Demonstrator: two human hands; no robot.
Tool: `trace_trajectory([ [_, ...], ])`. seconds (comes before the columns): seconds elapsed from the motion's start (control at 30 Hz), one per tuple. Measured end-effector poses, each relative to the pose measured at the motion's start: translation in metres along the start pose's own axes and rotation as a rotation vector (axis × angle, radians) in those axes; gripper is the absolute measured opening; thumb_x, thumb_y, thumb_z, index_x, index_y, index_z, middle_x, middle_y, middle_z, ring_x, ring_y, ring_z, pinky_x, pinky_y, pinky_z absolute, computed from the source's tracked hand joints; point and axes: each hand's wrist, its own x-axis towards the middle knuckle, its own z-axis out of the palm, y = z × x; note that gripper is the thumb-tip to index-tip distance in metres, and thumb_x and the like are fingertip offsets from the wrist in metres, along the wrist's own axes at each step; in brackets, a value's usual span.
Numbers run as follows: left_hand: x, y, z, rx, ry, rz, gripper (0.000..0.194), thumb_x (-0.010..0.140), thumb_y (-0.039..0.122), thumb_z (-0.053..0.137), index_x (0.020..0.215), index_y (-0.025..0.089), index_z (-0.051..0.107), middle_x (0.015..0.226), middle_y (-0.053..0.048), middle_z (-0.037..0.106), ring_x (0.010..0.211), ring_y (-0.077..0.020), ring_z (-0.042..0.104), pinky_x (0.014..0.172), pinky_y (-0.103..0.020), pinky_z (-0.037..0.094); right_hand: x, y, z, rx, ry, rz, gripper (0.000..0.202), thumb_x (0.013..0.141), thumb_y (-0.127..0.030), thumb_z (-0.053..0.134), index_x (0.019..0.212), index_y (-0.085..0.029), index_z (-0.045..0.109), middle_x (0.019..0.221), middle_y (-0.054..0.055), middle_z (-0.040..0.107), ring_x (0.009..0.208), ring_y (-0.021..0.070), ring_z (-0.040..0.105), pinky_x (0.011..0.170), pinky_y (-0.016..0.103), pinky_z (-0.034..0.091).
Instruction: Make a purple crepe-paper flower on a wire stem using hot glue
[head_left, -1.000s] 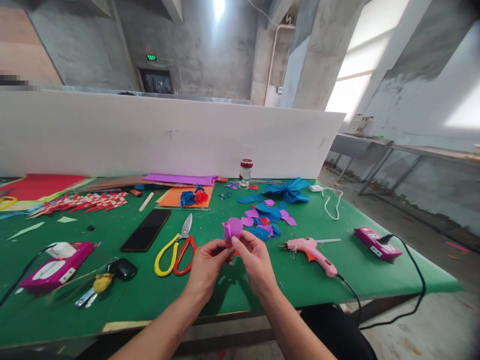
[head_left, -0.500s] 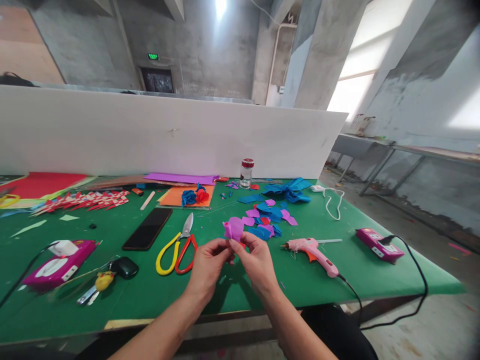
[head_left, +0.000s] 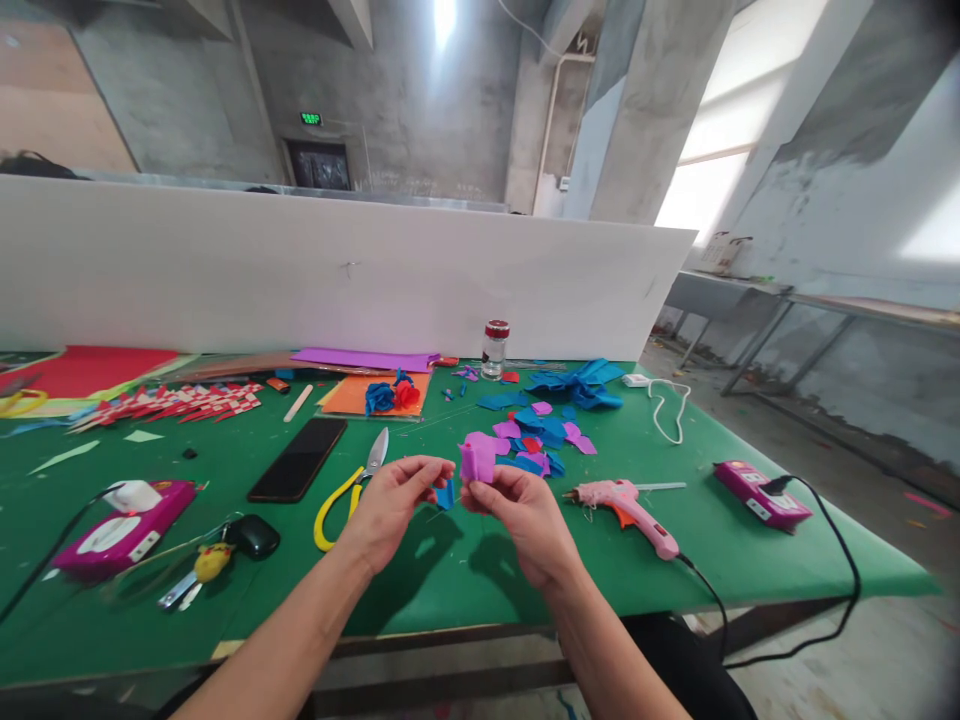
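My right hand (head_left: 521, 515) pinches a purple-pink crepe paper flower (head_left: 478, 457) with curled petals, raised over the green table. To its left and apart from it, my left hand (head_left: 397, 500) has thumb and fingers pressed together. A small blue paper piece (head_left: 445, 495) shows just under those fingertips; I cannot tell if they hold it or it lies behind. Cut blue, purple and red paper petals (head_left: 551, 430) are strewn beyond my right hand. Scissors (head_left: 375, 455) lie partly behind my left hand. A pink glue gun (head_left: 626, 508) rests on its side at the right.
A phone (head_left: 298, 460), a keychain (head_left: 214, 562) and a magenta power strip (head_left: 127, 530) lie left. Finished blue and red paper flowers (head_left: 394, 396) sit on orange paper. A red-lidded jar (head_left: 495, 352) stands before the white board (head_left: 345, 300). Another power strip (head_left: 761, 494) trails a cable right.
My hands have parted: the left has drawn away to the left, letting go of the flower. The right keeps the purple flower, now slightly higher and turned. The blue piece has come into sight.
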Motion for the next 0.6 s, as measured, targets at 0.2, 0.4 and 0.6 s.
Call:
trace_trajectory([
  [0.2, -0.004, 0.0058, -0.0022, -0.066, -0.081, 0.001, 0.022, 0.07, 0.036, 0.076, 0.066, 0.015, 0.073, 0.065, -0.003, 0.064, 0.062, -0.0114, 0.052, 0.06, -0.021, 0.044, -0.0055, 0.0015, 0.009, 0.052, -0.073, 0.114, 0.026, 0.064, -0.037, 0.081, 0.076, -0.015, 0.075, 0.069, 0.004, 0.071, 0.057, 0.0114, 0.062, 0.061, 0.025, 0.051],
  [0.4, -0.0047, 0.0065, -0.0027, -0.07, -0.018, -0.007, 0.018, 0.059, 0.028, 0.082, 0.067, 0.014, 0.074, 0.068, -0.006, 0.068, 0.063, -0.0141, 0.057, 0.062, -0.024, 0.045, -0.0045, 0.0026, 0.0091, 0.028, -0.068, 0.117, 0.025, 0.064, -0.037, 0.08, 0.076, -0.015, 0.075, 0.068, 0.004, 0.071, 0.055, 0.0112, 0.061, 0.059, 0.025, 0.052],
  [0.6, -0.0069, 0.0092, 0.0009, -0.036, 0.029, 0.017, 0.018, 0.058, 0.027, 0.083, 0.068, 0.015, 0.074, 0.067, -0.003, 0.068, 0.063, -0.0127, 0.056, 0.063, -0.023, 0.044, -0.0028, 0.0058, 0.0085, 0.015, -0.045, 0.097, 0.024, 0.065, -0.037, 0.08, 0.075, -0.016, 0.075, 0.068, 0.004, 0.071, 0.055, 0.0114, 0.062, 0.059, 0.025, 0.052],
])
